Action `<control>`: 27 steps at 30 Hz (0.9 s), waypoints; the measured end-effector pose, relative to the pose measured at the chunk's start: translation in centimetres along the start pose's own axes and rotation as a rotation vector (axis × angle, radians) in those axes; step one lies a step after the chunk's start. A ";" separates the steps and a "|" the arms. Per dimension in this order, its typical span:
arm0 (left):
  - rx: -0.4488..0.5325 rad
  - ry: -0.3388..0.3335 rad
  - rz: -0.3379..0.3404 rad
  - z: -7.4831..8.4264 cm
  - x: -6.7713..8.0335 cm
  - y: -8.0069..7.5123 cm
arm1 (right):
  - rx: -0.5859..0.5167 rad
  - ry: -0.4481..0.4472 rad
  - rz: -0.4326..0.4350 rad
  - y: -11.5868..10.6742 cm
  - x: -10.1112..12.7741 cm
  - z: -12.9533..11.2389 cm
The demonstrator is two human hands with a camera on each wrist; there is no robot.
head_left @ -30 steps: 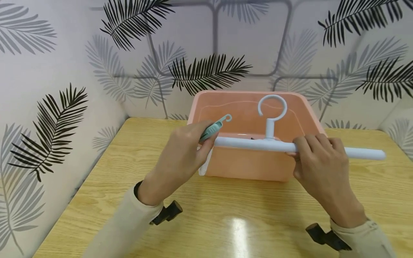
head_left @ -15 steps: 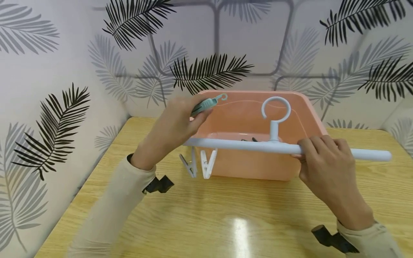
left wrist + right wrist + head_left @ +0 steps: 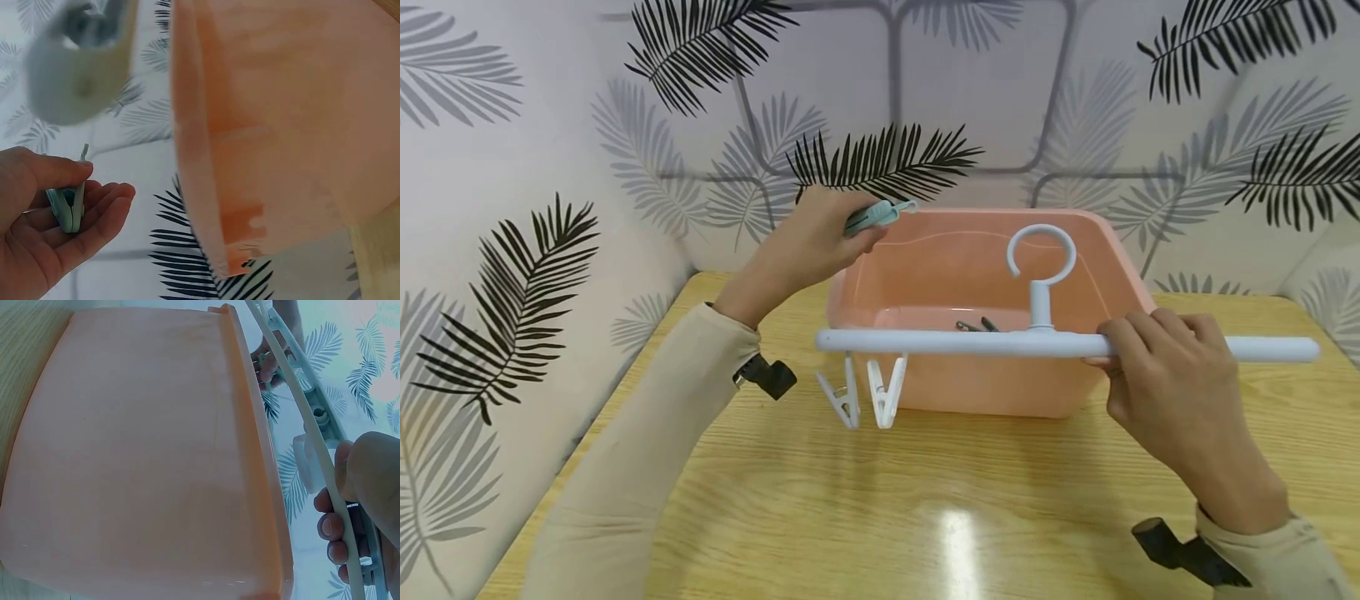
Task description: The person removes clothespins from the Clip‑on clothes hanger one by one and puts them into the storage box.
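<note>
Your left-hand fingers [image 3: 94, 203] are curled around a teal clip [image 3: 871, 217], thumb on top, pinching its body; its small hook end points toward the tabletop's far edge. Your left hand [image 3: 808, 242] holds the clip in the air above the far-left corner of the pink basin [image 3: 925, 392]. Your right-hand fingers [image 3: 331, 528] are wrapped around the bar of the white hanger [image 3: 970, 342], just right of its upright hook, and your right hand [image 3: 1157, 375] holds the bar level over the basin's near rim. Two white clips [image 3: 865, 392] hang from the bar's left end, clear of the tabletop [image 3: 925, 517].

Judged from this layout, the step in hand is moving a clip taken off the bar to the basin. The next move calls for lowering the teal clip inside the basin walls and opening the fingers there, with the bar kept level. Dark items lie on the basin floor; they are too small to identify.
</note>
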State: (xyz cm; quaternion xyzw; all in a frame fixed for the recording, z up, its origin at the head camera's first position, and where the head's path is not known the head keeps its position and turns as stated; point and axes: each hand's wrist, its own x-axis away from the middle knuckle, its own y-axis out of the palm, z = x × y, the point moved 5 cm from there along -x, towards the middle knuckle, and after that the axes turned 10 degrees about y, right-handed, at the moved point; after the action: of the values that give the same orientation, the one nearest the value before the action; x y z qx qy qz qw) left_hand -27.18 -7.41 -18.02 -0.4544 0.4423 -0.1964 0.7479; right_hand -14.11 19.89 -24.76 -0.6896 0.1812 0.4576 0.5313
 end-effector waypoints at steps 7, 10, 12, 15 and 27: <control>0.039 -0.064 -0.117 -2.1 -1.2 3.0 | -0.009 0.002 -0.007 -0.3 -0.1 0.2; 0.050 -0.049 -0.139 -2.7 -1.6 4.3 | -0.010 -0.002 -0.006 -0.3 -0.1 0.2; 0.064 -0.042 -0.150 -3.0 -1.8 5.1 | -0.008 0.000 -0.009 -0.3 -0.1 0.2; 0.066 -0.018 -0.160 -3.2 -2.1 6.1 | -0.005 0.005 -0.014 -0.4 -0.1 0.3; -0.028 -0.003 -0.337 -3.2 -2.0 9.5 | 0.015 0.015 -0.033 -0.6 0.0 0.6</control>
State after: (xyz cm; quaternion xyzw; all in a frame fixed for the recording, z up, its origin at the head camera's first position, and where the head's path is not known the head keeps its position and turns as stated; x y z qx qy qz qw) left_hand -31.97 -2.79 -25.75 -0.5327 0.3613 -0.3124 0.6987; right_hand -13.92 20.69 -24.46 -0.6921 0.1771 0.4421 0.5424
